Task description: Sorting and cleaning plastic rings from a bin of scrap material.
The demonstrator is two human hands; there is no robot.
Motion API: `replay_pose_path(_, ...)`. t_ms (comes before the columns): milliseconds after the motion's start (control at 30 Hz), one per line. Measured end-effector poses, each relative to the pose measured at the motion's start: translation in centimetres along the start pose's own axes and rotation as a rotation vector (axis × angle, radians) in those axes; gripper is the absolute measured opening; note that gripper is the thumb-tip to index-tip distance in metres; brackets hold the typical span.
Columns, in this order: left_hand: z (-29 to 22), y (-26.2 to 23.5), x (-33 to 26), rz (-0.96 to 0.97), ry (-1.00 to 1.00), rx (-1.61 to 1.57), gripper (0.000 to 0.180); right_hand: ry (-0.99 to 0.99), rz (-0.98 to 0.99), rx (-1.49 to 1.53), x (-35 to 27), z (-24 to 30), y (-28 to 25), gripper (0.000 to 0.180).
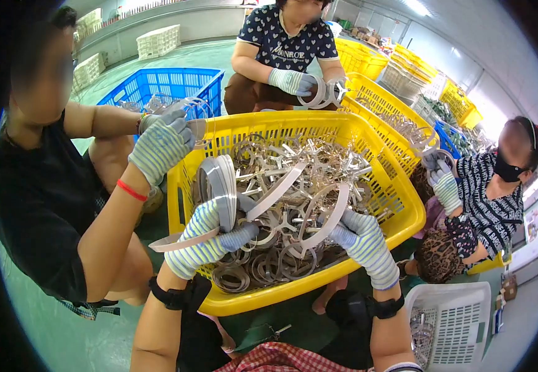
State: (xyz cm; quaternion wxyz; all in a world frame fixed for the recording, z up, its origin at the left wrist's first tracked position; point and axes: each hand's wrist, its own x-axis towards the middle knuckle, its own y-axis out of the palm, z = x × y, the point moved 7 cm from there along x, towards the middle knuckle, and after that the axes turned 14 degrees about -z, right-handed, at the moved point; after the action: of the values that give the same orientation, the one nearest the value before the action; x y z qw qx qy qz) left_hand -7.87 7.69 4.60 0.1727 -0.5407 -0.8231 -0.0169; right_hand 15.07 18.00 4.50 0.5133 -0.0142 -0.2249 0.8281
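Observation:
Both my hands wear striped knit gloves, over a yellow basket (266, 304) heaped with shiny metal rings and small branched metal pieces (281, 177). My left hand (197, 248) is closed around a bundle of flat grey metal rings (219, 186), which stand upright from its grip. Another pale metal band (185, 240) crosses that hand and sticks out to the left. A flat strip (278, 191) slants up from near its fingertips. My right hand (365, 245) pinches a curved metal ring (331, 220) between thumb and fingers. Its far side blends into the heap.
A person at left (46, 204) and one across (287, 62) hold metal rings in gloved hands close to the basket. Another masked person (492, 192) works at right. Around stand a blue crate (151, 77), more yellow baskets (399, 108) and a white basket (461, 322).

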Motion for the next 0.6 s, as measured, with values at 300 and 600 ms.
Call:
replay_pose_path(300, -0.5, 0.5, 0.0, -0.128, -0.109, -0.225, 0.044, -0.003, -0.214, 0.169, 0.6, -1.0, -0.2, 0.031)
replay_pose_path(600, 1.1, 1.1, 0.0, -0.19, -0.301, -0.289, 0.037, 0.469, 0.008, 0.602, -1.4, -1.8, 3.0, 0.043)
